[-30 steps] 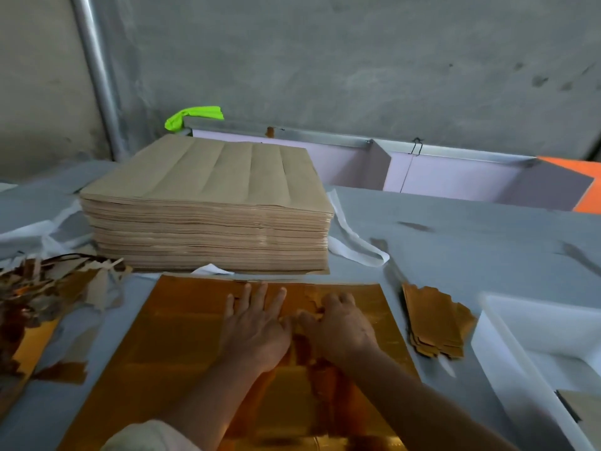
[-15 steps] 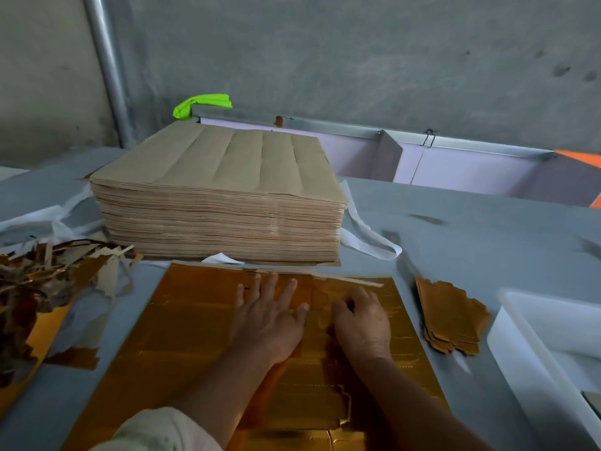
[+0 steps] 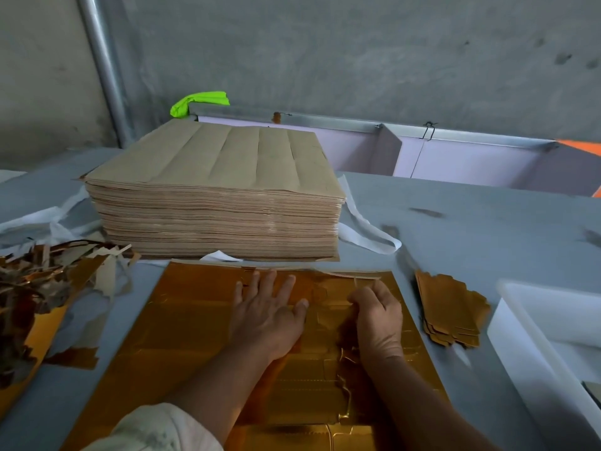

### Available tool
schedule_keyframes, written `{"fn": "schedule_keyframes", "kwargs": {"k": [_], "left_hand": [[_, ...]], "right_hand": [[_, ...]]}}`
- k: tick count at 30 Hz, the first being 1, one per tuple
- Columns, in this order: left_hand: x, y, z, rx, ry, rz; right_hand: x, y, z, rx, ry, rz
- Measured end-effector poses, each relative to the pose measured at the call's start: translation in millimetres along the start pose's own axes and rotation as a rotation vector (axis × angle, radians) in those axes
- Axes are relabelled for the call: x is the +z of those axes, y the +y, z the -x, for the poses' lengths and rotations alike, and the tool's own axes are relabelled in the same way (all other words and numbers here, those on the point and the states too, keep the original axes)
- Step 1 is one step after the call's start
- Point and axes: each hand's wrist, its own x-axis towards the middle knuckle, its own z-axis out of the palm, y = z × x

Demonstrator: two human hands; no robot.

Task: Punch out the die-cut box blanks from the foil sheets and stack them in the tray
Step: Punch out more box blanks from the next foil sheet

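As I work one foil sheet (image 3: 201, 320), most of the job lies ahead
Scraps (image 3: 39, 288) lie left, a tall unpunched stack (image 3: 214, 203) far; my left hand (image 3: 266, 317) presses flat on the sheet, my right hand (image 3: 379, 317) curls at a cut line, pinching or not I cannot tell; few blanks (image 3: 452, 314) sit near the tray (image 3: 527, 336), right

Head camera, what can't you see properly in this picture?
Head view:
- White tray: cut off by the right edge, so most of its contents don't show.
- Right hand: fingertips curled under it, so whether they pinch the foil sheet is unclear.
- Foil sheet's near end: covered by both forearms, cropped by the bottom edge.
- Scrap pile: cropped by the left edge.
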Motion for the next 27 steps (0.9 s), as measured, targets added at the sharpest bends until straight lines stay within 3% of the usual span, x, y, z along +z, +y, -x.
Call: {"fn": "schedule_keyframes", "kwargs": {"k": [12, 15, 17, 21, 27], "left_hand": [[0.3, -1.1, -2.8, 0.020, -0.006, -0.007], [-11.3, -0.2, 6.1, 0.051, 0.165, -0.003], [-19.8, 1.7, 20.2, 0.194, 0.244, -0.007], [-22.6, 3.3, 69.3, 0.547, 0.006, 0.034], [-14.5, -0.3, 135.8, 0.568, -0.198, -0.001]], "right_hand": [[-9.7, -15.1, 15.6, 0.025, -0.087, -0.031], [-19.4, -20.3, 26.2, 0.033, -0.107, -0.062], [-25.4, -20.6, 34.2, -0.032, -0.125, 0.021], [-34.8, -19.8, 50.0, -0.217, -0.179, 0.244], [-53.6, -26.8, 72.9, -0.266, -0.523, 0.639]]}}
